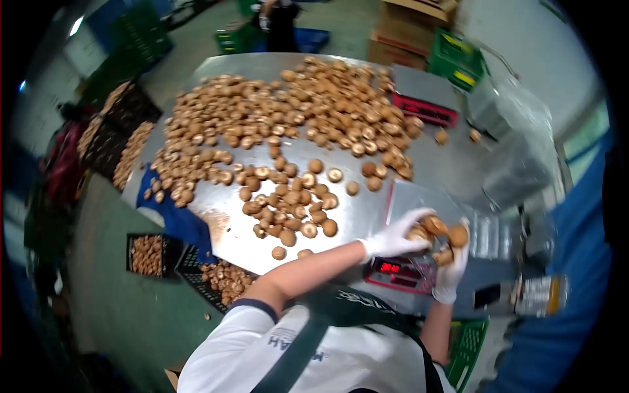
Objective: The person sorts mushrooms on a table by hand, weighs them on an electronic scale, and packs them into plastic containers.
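My left hand (398, 239), in a white glove, curls around the left side of a small cluster of brown mushrooms (434, 226). On the other side my right hand (452, 267), gloved too, is closed around more of them, with a mushroom (458, 236) by its fingers. Whether a clear container lies between the hands I cannot tell. Both hands are above a red-framed digital scale (406, 278) with lit red digits. Left of the scale, a loose group of mushrooms (285, 206) lies on the steel table (357, 229).
A large mushroom heap (262, 111) covers the table's far side. A second scale (426, 98) stands back right. Clear plastic trays (491, 239), plastic bags (517, 164) and a phone (487, 297) lie right. Black crates (190, 275) of mushrooms stand below left; a person (282, 26) is behind.
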The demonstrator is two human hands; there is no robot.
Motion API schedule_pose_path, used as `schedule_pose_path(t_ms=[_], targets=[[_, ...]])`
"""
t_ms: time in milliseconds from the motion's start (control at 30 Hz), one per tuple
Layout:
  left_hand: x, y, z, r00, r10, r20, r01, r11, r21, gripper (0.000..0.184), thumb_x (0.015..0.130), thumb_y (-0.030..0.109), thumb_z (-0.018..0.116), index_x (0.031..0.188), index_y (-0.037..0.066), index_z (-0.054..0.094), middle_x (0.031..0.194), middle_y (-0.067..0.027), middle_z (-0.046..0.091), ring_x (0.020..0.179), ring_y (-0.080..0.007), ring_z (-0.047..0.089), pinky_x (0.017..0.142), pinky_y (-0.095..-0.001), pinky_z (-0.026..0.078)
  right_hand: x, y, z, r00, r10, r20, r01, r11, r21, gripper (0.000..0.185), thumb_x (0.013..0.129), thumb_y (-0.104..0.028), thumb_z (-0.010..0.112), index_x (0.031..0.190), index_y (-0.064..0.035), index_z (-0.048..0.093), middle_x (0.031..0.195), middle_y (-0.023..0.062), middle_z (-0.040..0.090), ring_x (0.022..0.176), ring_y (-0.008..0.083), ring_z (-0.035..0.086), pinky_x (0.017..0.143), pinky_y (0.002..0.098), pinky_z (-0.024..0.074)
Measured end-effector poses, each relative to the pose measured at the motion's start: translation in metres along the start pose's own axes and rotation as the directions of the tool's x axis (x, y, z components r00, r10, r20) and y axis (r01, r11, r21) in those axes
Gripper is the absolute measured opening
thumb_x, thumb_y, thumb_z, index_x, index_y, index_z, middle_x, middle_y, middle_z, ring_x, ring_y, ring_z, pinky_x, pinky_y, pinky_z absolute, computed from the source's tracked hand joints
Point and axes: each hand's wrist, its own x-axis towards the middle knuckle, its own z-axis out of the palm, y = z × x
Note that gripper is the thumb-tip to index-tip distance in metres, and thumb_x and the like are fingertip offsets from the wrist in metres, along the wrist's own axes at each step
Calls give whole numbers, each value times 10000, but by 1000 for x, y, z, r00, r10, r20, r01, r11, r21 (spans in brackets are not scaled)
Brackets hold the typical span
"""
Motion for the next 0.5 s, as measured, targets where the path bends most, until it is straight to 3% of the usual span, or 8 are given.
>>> schedule_pose_path(t_ms=[67, 133, 200, 300, 367, 433, 467, 500], targets=[[12, 5, 5, 1000, 4, -20, 5, 903, 430, 721, 795, 297, 727, 1418, 122, 409, 1334, -225, 447, 1259, -401, 450, 1083, -433, 384, 10, 16, -34, 995, -88, -38, 71, 946, -317, 591, 890, 35, 382, 1478, -13, 340, 1397, 144, 455, 1268, 247, 482, 1091, 375, 384], [15, -23, 17, 994, 90, -54, -27, 711, 703, 698, 778, 336, 728, 1380, 117, 451, 1350, -225, 441, 1277, -427, 423, 1075, -465, 383, 4, 25, -42, 999, -8, 35, 23, 889, -457, 631, 811, 78, 375, 1437, 9, 393, 1451, 164, 423, 1348, 283, 412, 1151, 403, 296], [11, -16, 25, 991, 134, -12, -81, 668, 739, 678, 757, 353, 732, 1343, 116, 486, 1370, -220, 435, 1308, -442, 390, 1083, -498, 364, -1, 28, -39, 962, -173, 213, 273, 677, -684, 655, 755, 62, 402, 1409, 21, 423, 1434, 188, 438, 1349, 321, 408, 1150, 423, 292], [8, -26, 36, 966, 251, -68, -108, 624, 774, 669, 735, 350, 727, 1321, 113, 507, 1394, -216, 433, 1343, -438, 360, 1118, -536, 298, -1, 26, -38, 936, -178, 304, 352, 512, -783, 620, 752, 50, 418, 1369, 21, 473, 1400, 203, 478, 1356, 364, 396, 1151, 448, 286], [3, -23, 38, 980, 199, -21, -104, 594, 798, 702, 712, 349, 720, 1337, 115, 500, 1407, -213, 429, 1364, -430, 345, 1136, -545, 266, 2, 34, -48, 911, -177, 371, 407, 252, -878, 545, 788, -61, 444, 1321, 19, 529, 1394, 194, 502, 1350, 390, 389, 1143, 488, 269], [-5, -21, 37, 980, 192, -46, -79, 594, 801, 740, 685, 351, 713, 1351, 117, 493, 1416, -211, 427, 1381, -421, 333, 1150, -556, 234, 12, 37, -63, 867, -170, 468, 489, 117, -864, 567, 817, -208, 468, 1322, 45, 526, 1373, 283, 484, 1316, 436, 403, 1125, 496, 287], [-8, -23, 45, 966, 240, -98, -73, 613, 786, 754, 672, 351, 709, 1355, 118, 490, 1416, -209, 430, 1385, -415, 330, 1155, -560, 222, 25, 51, -88, 878, -165, 449, 470, 120, -875, 604, 830, -236, 465, 1362, 47, 499, 1406, 288, 460, 1326, 437, 400, 1126, 495, 291], [-9, -19, 50, 955, 274, -110, -86, 613, 785, 756, 673, 352, 706, 1359, 122, 487, 1421, -212, 426, 1389, -413, 326, 1156, -563, 214, 16, 42, -86, 846, -268, 462, 512, 162, -844, 623, 824, -226, 476, 1381, 52, 482, 1431, 275, 446, 1350, 426, 386, 1143, 490, 279]])
